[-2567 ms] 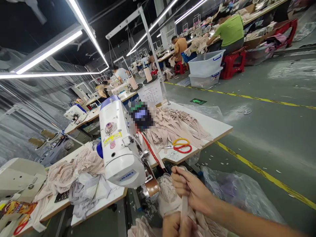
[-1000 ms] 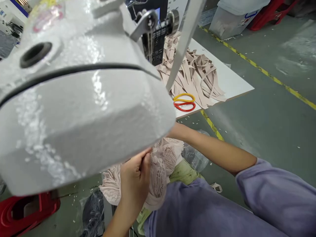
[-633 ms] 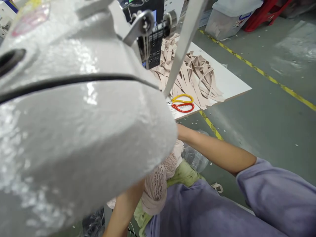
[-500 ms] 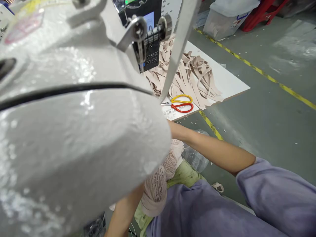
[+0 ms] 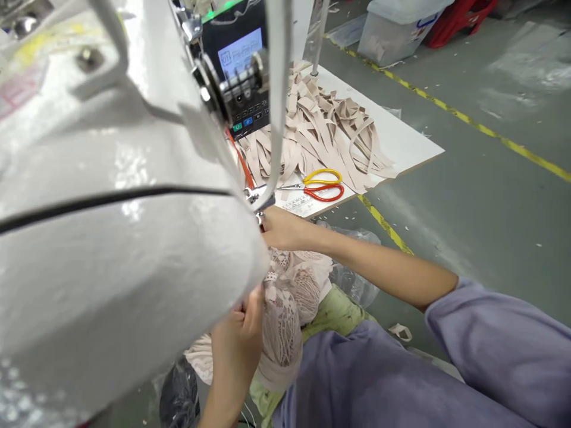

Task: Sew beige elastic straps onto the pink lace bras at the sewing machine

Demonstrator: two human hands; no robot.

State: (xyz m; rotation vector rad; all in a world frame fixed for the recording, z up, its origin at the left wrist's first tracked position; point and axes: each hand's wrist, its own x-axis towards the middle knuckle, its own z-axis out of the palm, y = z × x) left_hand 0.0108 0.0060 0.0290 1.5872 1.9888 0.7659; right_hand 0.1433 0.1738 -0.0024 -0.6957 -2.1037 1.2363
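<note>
A pale pink lace bra hangs in folds below the head of a white sewing machine, over my lap. My left hand is closed on the bra's edge, thumb uppermost, its fingertips partly behind the machine head. My right hand is near the needle area, just above the lace, with its fingers curled. The machine hides those fingertips and whatever they hold. Scissors with one yellow and one red handle lie on the white table beyond my right hand.
A heap of pale fabric strips covers part of the white table. The machine's control panel stands behind the head. A plastic bin and a red stool are on the floor, past yellow tape.
My view has shifted, so the machine head sits further left and both hands now show. The control panel's screen is more visible. The scissors lie in the same place on the table.
</note>
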